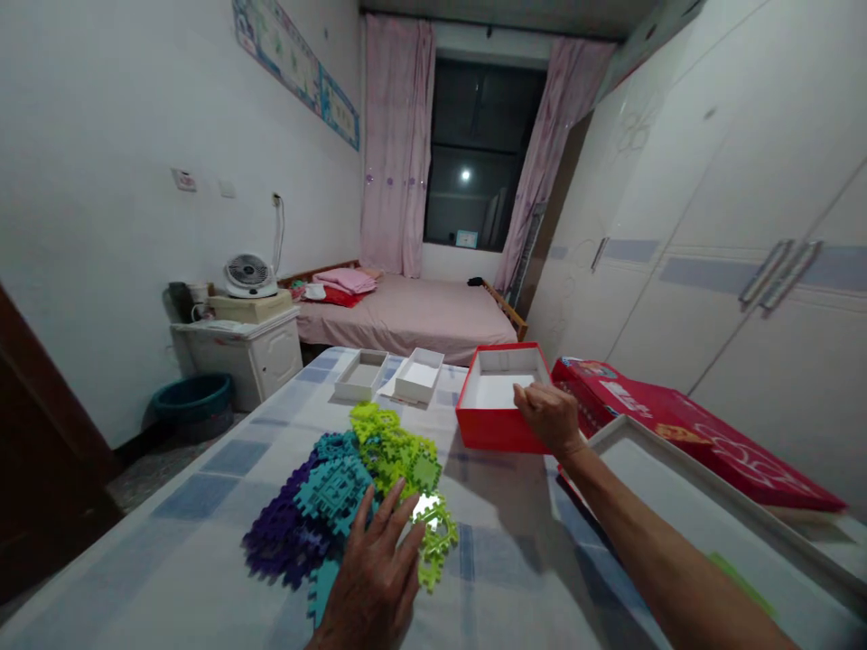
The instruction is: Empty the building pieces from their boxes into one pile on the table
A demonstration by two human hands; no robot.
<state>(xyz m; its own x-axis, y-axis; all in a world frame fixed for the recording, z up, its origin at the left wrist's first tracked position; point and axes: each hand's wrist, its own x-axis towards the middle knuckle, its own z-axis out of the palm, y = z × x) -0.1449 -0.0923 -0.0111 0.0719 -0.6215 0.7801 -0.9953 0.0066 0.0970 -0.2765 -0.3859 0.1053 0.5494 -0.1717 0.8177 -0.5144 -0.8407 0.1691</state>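
Note:
Over the heap of plastic pieces, my left hand (376,573) is open, fingers spread, its tips near the teal pieces (335,492) and the lime-green pieces (396,447). They look like flat interlocking gear-edged building pieces. Dark purple pieces (288,533) lie on the heap's left side. My right hand (550,417) is closed in a fist at the near right corner of an open red box (491,429) with a white inside. Whether the fist grips the rim or a small piece is hidden.
Two small white open boxes, one left (358,390) and one right (418,377), stand at the table's far edge. Right of the red box lie a large red printed box (650,406) and a white tray-like lid (677,487). A checked cloth covers the table (223,496); a bed (433,311) stands beyond.

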